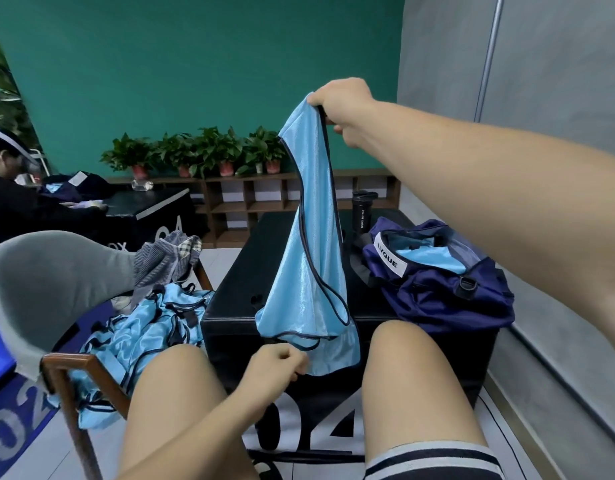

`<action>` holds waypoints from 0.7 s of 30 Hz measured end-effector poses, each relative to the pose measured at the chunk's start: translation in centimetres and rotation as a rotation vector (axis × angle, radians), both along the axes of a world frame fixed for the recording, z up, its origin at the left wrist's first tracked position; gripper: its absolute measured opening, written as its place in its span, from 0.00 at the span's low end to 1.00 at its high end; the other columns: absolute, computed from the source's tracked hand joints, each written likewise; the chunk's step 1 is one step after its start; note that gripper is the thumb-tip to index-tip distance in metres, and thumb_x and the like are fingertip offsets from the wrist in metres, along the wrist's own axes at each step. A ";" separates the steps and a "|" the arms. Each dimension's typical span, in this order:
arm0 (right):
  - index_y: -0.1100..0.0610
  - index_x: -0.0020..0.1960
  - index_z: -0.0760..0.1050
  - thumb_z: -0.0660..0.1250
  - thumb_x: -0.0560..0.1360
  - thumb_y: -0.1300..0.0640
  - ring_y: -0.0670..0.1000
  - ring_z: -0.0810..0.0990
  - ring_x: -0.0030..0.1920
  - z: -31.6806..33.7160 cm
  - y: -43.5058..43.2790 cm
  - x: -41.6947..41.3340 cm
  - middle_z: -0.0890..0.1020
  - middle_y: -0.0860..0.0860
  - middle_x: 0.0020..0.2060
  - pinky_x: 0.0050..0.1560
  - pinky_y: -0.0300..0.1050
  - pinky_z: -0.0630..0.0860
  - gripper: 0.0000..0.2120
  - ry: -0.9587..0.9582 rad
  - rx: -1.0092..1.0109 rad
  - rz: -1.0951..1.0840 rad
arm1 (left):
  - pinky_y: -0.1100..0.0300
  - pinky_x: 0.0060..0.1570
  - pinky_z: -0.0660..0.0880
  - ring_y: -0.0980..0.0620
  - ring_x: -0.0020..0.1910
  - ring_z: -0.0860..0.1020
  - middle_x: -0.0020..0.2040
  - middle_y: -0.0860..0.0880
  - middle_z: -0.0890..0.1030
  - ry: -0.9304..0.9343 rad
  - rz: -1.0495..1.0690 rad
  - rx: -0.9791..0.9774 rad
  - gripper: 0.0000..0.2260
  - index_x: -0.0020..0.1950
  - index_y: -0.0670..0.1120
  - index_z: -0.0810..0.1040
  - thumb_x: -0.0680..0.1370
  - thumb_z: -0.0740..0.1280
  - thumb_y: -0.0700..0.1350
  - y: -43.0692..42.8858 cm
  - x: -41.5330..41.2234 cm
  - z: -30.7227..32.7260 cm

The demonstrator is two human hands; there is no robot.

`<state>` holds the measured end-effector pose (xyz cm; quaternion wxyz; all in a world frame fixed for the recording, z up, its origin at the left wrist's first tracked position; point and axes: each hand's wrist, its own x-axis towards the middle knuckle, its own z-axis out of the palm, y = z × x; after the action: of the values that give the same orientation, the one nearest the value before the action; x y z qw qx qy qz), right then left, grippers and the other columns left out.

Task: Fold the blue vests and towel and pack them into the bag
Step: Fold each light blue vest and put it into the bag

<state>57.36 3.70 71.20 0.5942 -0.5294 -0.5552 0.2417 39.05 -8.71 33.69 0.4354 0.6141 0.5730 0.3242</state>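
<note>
So the right hand (340, 105) is up high over the black box (236, 271), fingers curled tight around the dark-trimmed top edge of a blue vest (309, 265). The vest hangs straight down in front of the box, and its bottom hem reaches the box's near edge. The left hand (276, 367) sits low at that near edge with its fingers curled right by the hem, but I honestly can't tell if it's pinching the fabric. The navy bag (448, 292) lies unzipped on the right side of the box with light blue cloth inside. A pile of blue vests (143, 337) is heaped on the chair (39, 282) left of the box, and a black bottle (362, 213) stands at the box's far end.
</note>
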 end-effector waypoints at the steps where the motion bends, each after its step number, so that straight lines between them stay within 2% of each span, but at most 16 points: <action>1: 0.54 0.45 0.74 0.72 0.73 0.59 0.51 0.76 0.38 -0.1 0.1 0.0 0.80 0.51 0.40 0.37 0.42 0.67 0.06 -0.004 -0.001 0.000 | 0.60 0.46 0.78 0.58 0.38 0.81 0.43 0.51 0.88 -0.015 -0.014 0.007 0.11 0.43 0.46 0.87 0.78 0.71 0.52 -0.4 0.9 0.0; 4: 0.54 0.45 0.73 0.72 0.73 0.59 0.51 0.75 0.38 -0.4 0.3 -0.2 0.79 0.51 0.40 0.38 0.43 0.67 0.07 -0.025 0.004 0.007 | 0.63 0.46 0.76 0.59 0.40 0.84 0.43 0.54 0.88 -0.112 0.011 0.036 0.13 0.47 0.48 0.87 0.80 0.73 0.57 -0.8 2.9 0.7; 7: 0.53 0.46 0.75 0.73 0.74 0.58 0.51 0.76 0.39 -0.5 0.3 0.0 0.80 0.50 0.41 0.39 0.44 0.68 0.06 -0.029 0.002 0.008 | 0.62 0.45 0.75 0.60 0.37 0.82 0.42 0.55 0.88 -0.210 0.082 0.023 0.13 0.49 0.48 0.86 0.81 0.71 0.56 -0.1 4.0 1.6; 10: 0.53 0.47 0.79 0.73 0.74 0.57 0.51 0.78 0.39 -0.6 0.5 0.7 0.83 0.50 0.43 0.39 0.43 0.70 0.04 -0.026 -0.001 -0.002 | 0.62 0.47 0.75 0.57 0.40 0.82 0.47 0.51 0.89 -0.301 0.138 -0.023 0.13 0.51 0.46 0.87 0.84 0.68 0.52 0.7 3.8 2.0; 15: 0.53 0.49 0.81 0.73 0.74 0.56 0.51 0.77 0.38 -0.9 0.5 2.2 0.83 0.51 0.43 0.38 0.43 0.69 0.04 -0.002 -0.012 -0.023 | 0.55 0.43 0.74 0.51 0.44 0.83 0.47 0.44 0.88 -0.466 0.270 -0.029 0.11 0.53 0.45 0.86 0.82 0.70 0.51 2.7 0.4 3.5; 17: 0.52 0.49 0.82 0.74 0.73 0.56 0.51 0.78 0.38 -1.0 0.5 2.7 0.84 0.51 0.43 0.39 0.44 0.70 0.05 0.020 -0.018 -0.032 | 0.52 0.48 0.76 0.50 0.47 0.85 0.50 0.43 0.88 -0.590 0.301 -0.015 0.11 0.55 0.45 0.85 0.83 0.69 0.51 3.9 -1.6 4.4; 19: 0.52 0.50 0.82 0.74 0.73 0.55 0.50 0.79 0.38 -1.1 0.5 3.2 0.84 0.50 0.43 0.39 0.44 0.70 0.06 0.031 -0.019 -0.038 | 0.52 0.49 0.77 0.50 0.43 0.84 0.45 0.45 0.86 -0.690 0.309 -0.042 0.13 0.57 0.45 0.83 0.84 0.68 0.54 4.5 -3.2 4.6; 21: 0.52 0.51 0.82 0.74 0.74 0.56 0.49 0.80 0.37 -1.2 0.4 3.5 0.84 0.50 0.42 0.39 0.43 0.69 0.06 0.034 -0.017 -0.035 | 0.54 0.46 0.78 0.51 0.36 0.78 0.37 0.50 0.79 -0.782 0.312 -0.083 0.15 0.56 0.46 0.81 0.85 0.67 0.57 4.7 -4.3 4.9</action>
<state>60.90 4.11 70.03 0.6033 -0.5397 -0.5336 0.2450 34.78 -3.99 38.55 0.5900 0.3327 0.4633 0.5714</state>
